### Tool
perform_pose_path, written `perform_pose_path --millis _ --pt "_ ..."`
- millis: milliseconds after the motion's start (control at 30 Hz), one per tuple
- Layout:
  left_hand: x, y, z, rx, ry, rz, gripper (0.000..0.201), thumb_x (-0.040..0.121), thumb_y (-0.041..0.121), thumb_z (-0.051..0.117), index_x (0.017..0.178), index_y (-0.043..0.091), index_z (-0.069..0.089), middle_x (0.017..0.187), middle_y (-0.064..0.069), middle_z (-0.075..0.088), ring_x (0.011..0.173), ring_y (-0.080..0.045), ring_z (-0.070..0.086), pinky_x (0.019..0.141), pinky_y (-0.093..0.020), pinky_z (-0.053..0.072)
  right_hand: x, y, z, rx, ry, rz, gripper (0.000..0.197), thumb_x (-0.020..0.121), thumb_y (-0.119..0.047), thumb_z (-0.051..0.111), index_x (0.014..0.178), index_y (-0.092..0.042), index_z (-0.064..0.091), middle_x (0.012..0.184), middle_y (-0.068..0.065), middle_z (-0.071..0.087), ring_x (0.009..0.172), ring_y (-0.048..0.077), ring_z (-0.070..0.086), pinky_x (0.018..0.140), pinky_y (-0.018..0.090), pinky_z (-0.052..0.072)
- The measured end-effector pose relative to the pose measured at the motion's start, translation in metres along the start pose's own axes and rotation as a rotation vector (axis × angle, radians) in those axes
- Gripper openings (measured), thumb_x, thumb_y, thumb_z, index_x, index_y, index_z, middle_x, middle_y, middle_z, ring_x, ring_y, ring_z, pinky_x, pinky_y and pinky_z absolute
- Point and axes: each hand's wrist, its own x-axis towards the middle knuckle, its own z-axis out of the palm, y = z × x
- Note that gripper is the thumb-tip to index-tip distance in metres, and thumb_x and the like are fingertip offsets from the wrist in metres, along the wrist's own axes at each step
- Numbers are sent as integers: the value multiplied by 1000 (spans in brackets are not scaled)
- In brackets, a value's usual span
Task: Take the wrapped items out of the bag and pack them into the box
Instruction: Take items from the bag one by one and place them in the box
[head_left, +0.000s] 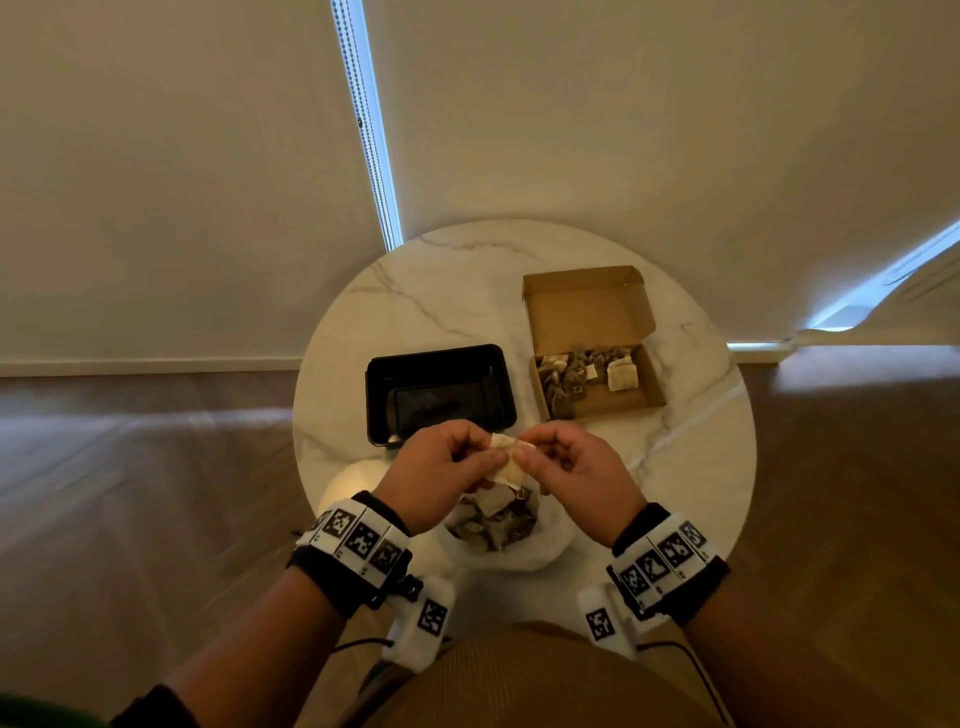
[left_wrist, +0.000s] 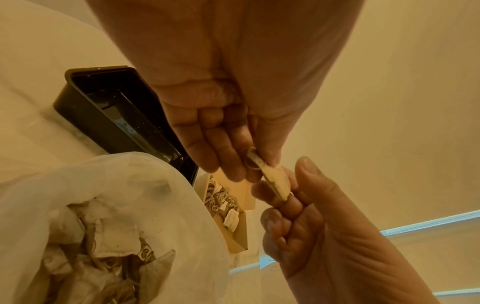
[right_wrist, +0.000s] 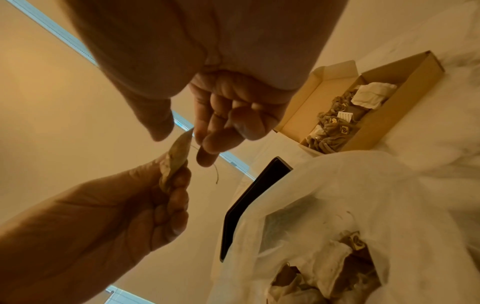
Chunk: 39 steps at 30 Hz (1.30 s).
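Over the open white plastic bag, both hands hold one flat beige wrapped item. My left hand pinches its left end between thumb and fingers; my right hand pinches the right end. In the left wrist view the item runs edge-on from the left hand to the right hand. A thin thread hangs below the item. The bag holds several more wrapped items. The open cardboard box at the back right has several items inside.
A black plastic tray sits left of the box, just beyond my hands. Everything rests on a small round marble table, with its edge close around the box and bag. Beyond it are a pale wall and wooden floor.
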Motion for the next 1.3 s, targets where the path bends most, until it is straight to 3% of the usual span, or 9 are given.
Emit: perform_pose_path --millis 100,233,433,567,800,967,1100,1200,1300 --pt "-2 1 1 -26 13 14 2 95 18 72 95 17 74 84 -5 77 72 -12 70 71 -27 60 2 -1 2 -39 -37 -3 17 92 -22 76 107 -27 71 92 -2 74 82 19 71 75 41 62" --pt "-5 2 0 -40 24 13 7 99 15 67 97 17 73 84 -5 76 73 -13 70 69 -23 57 4 -2 2 -74 -27 -8 16 92 -23 74 107 -28 72 90 -1 73 81 26 69 76 50 60" --pt "-8 5 -3 -34 63 -9 10 101 17 63 98 19 73 80 -2 75 70 -12 68 70 -24 59 5 -6 3 -72 3 -21 26 93 -16 72 115 -29 68 92 0 70 80 25 68 72 39 62" --pt "-8 5 -7 -35 96 -1 11 102 17 61 100 17 73 80 -2 75 68 -10 65 69 -24 58 8 -7 -5 -153 53 -33 27 94 -16 72 117 -28 65 94 -9 69 77 6 66 70 21 56" --pt "-8 4 -11 -29 113 -28 11 102 19 61 100 18 72 80 -2 74 68 -8 65 69 -22 56 7 -2 -19 -253 96 -39 18 93 -21 72 105 -33 66 88 -10 70 75 10 65 69 32 59" --pt "-12 3 -8 -6 -63 -71 9 97 22 69 105 23 73 82 2 75 75 -12 69 71 -22 57 3 -4 -21 -214 140 -70 13 92 -16 73 95 -28 68 80 -8 69 68 7 61 62 25 53" --pt "-13 8 -3 47 -255 -74 15 94 24 73 109 25 77 88 9 77 82 -5 72 75 -19 56 3 -8 -20 -152 180 -80 9 93 -15 71 96 -23 68 79 -3 69 70 18 63 62 33 55" --pt "-11 10 0 87 -265 -30 11 96 24 71 104 23 79 98 9 77 89 -4 71 82 -23 58 4 -11 -20 -78 215 -70 7 94 -14 71 96 -20 66 80 3 68 71 25 63 63 37 55" --pt "-8 13 2 280 -236 2 14 99 33 65 106 32 77 102 15 74 94 -5 69 89 -29 59 10 -7 -21 -25 303 18 8 93 -15 72 92 -18 64 78 4 69 65 18 63 61 33 55"
